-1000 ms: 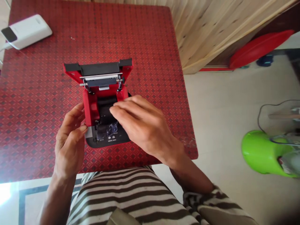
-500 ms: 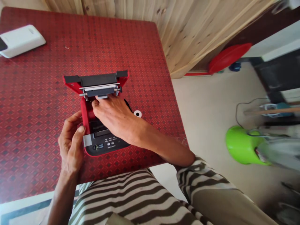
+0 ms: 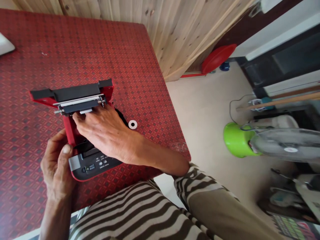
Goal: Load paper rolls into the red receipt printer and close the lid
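A red and black label printer (image 3: 93,166) lies on the patterned red table, its lid (image 3: 77,91) raised to show a roller and metal bars. My left hand (image 3: 58,166) grips the printer's left side, thumb on the top edge and fingers around the outer wall. My right hand (image 3: 107,131) reaches across the printer into the opening beneath the roller, its fingers bent. The fingertips are hidden under the mechanism, so what they hold cannot be made out. Just right of the printer is a small white paper roll (image 3: 132,124) with a dark core.
At the far left the edge of a white device (image 3: 5,45) shows on the red table (image 3: 105,50). A wooden panel wall (image 3: 120,13) borders the table's far side. On the floor at right are a lime green bucket (image 3: 235,140), a fan (image 3: 287,145) and a red basin (image 3: 218,58).
The view has turned to the right, so the printer, table and white device sit farther left. Both hands keep much the same places on and in the printer.
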`<state>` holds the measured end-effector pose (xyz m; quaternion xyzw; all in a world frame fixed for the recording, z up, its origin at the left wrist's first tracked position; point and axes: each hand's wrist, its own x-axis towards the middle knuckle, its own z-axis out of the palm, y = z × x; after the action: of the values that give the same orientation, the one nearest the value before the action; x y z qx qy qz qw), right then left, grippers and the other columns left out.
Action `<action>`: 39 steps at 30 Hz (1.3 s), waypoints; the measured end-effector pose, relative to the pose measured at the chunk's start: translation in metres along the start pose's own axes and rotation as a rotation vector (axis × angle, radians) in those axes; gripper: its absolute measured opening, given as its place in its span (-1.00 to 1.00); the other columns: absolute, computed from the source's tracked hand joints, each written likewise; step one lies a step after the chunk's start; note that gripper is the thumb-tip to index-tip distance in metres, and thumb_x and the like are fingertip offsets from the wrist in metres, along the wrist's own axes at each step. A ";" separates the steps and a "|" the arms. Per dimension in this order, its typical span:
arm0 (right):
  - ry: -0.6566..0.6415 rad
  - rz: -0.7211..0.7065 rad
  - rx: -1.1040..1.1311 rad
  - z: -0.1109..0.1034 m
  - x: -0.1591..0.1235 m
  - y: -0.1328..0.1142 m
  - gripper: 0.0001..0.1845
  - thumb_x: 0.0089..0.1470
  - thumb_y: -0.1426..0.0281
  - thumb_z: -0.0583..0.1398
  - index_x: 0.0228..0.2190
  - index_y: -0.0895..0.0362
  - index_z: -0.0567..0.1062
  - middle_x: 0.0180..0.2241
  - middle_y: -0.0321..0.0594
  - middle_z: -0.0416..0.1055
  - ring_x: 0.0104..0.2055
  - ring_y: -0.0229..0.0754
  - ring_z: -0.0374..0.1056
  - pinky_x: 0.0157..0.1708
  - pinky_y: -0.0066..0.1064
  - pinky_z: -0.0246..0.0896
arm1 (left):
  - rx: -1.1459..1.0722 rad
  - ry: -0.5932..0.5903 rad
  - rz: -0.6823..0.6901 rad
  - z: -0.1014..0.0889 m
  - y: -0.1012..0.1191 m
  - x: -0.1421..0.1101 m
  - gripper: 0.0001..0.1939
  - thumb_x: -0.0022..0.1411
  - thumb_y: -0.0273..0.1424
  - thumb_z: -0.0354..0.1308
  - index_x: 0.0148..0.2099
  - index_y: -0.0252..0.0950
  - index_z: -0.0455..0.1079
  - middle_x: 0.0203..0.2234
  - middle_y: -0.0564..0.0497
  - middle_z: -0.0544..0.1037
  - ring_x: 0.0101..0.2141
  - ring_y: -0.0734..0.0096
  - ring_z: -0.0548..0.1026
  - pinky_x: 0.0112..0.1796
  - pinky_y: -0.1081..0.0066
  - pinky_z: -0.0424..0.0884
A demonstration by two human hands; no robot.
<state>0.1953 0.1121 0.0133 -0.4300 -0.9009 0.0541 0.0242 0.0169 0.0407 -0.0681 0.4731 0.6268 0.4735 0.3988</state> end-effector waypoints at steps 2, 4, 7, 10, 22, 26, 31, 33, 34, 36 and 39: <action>0.009 -0.021 -0.003 -0.001 -0.003 0.004 -0.55 0.43 0.58 -0.09 0.15 0.23 0.47 0.06 0.05 0.54 0.03 -0.01 0.51 -0.01 -0.17 0.41 | -0.048 0.024 -0.079 0.001 0.002 0.001 -0.53 0.22 -0.10 0.28 0.15 -0.07 0.56 -0.07 0.06 0.69 -0.17 0.24 0.58 -0.16 0.28 0.44; 0.045 -0.013 -0.004 -0.002 -0.006 0.006 -0.53 0.43 0.58 -0.11 0.11 0.25 0.50 0.07 0.05 0.53 0.04 0.02 0.51 0.00 -0.14 0.40 | -0.073 0.052 -0.120 0.004 0.008 0.001 -0.56 0.18 -0.13 0.32 0.10 -0.06 0.59 -0.13 0.08 0.69 -0.24 0.28 0.56 -0.25 0.33 0.42; 0.056 0.001 0.002 -0.003 -0.008 0.005 -0.54 0.41 0.62 -0.09 0.03 0.25 0.55 0.02 0.01 0.56 0.05 0.01 0.50 -0.02 -0.16 0.43 | -0.100 0.083 -0.107 0.009 0.016 0.002 -0.61 0.13 -0.15 0.36 0.02 -0.04 0.63 -0.19 0.10 0.69 -0.24 0.30 0.55 -0.25 0.36 0.43; 0.086 0.001 0.010 -0.006 -0.013 -0.001 -0.55 0.39 0.63 -0.07 0.00 0.21 0.57 -0.01 -0.04 0.57 0.03 -0.03 0.50 -0.07 -0.22 0.46 | -0.124 0.090 -0.106 0.012 0.021 0.003 -0.61 0.10 -0.16 0.38 0.01 -0.03 0.64 -0.20 0.12 0.69 -0.24 0.30 0.54 -0.21 0.35 0.44; 0.687 0.322 0.649 -0.027 -0.101 0.050 -0.71 0.29 0.41 0.30 0.03 0.05 0.52 0.02 -0.21 0.57 0.04 -0.15 0.52 0.08 -0.26 0.50 | -0.139 0.086 -0.167 0.006 0.015 0.004 -0.58 0.08 -0.15 0.43 0.02 -0.05 0.64 -0.26 0.12 0.69 -0.40 0.46 0.48 -0.39 0.48 0.39; 0.848 0.461 0.741 0.005 -0.121 0.066 -0.65 0.26 0.35 0.32 0.06 0.00 0.48 -0.02 -0.23 0.55 -0.03 -0.12 0.53 -0.03 -0.19 0.53 | -0.161 0.053 -0.178 0.006 0.022 0.009 -0.58 0.10 -0.11 0.42 0.01 -0.09 0.65 -0.26 0.08 0.68 -0.44 0.52 0.44 -0.43 0.53 0.40; 0.968 0.542 0.827 0.035 -0.122 0.072 -0.67 0.26 0.26 0.30 0.02 0.02 0.47 -0.06 -0.21 0.54 -0.04 -0.13 0.52 -0.03 -0.20 0.51 | -0.132 -0.048 -0.192 0.012 0.034 0.022 -0.39 0.00 -0.17 0.50 0.13 -0.08 0.59 -0.05 0.05 0.68 -0.25 0.47 0.57 -0.33 0.60 0.51; 1.003 0.561 0.827 0.040 -0.119 0.075 -0.68 0.26 0.24 0.30 0.01 0.03 0.46 -0.06 -0.19 0.53 -0.03 -0.14 0.52 -0.03 -0.22 0.50 | -0.161 -0.074 -0.179 0.015 0.039 0.027 -0.36 -0.05 -0.25 0.52 0.14 -0.08 0.58 -0.01 0.05 0.67 -0.19 0.44 0.59 -0.30 0.60 0.55; 1.001 0.569 0.837 0.042 -0.118 0.076 -0.68 0.26 0.23 0.29 0.00 0.03 0.46 -0.05 -0.20 0.53 -0.03 -0.15 0.52 -0.03 -0.24 0.50 | -0.166 -0.078 -0.160 0.016 0.042 0.028 -0.35 -0.06 -0.29 0.52 0.14 -0.07 0.58 -0.02 0.06 0.67 -0.19 0.43 0.60 -0.30 0.59 0.56; 0.970 0.578 0.891 0.046 -0.116 0.077 -0.68 0.24 0.24 0.31 0.00 0.03 0.47 -0.06 -0.22 0.54 -0.04 -0.18 0.51 -0.02 -0.27 0.48 | -0.145 -0.067 -0.096 0.018 0.047 0.030 -0.33 -0.09 -0.37 0.52 0.13 -0.07 0.59 -0.04 0.07 0.69 -0.21 0.43 0.61 -0.29 0.57 0.60; 0.903 0.591 1.001 0.050 -0.114 0.070 -0.66 0.19 0.29 0.35 -0.02 0.06 0.49 -0.09 -0.24 0.56 -0.10 -0.22 0.51 -0.07 -0.33 0.46 | -0.104 -0.046 -0.024 0.018 0.050 0.030 -0.35 -0.10 -0.44 0.50 0.12 -0.12 0.60 -0.03 0.07 0.70 -0.16 0.40 0.65 -0.15 0.53 0.63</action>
<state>0.3163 0.0637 -0.0443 -0.5728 -0.5174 0.2807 0.5705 0.0378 0.0793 -0.0257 0.4551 0.5975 0.4896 0.4428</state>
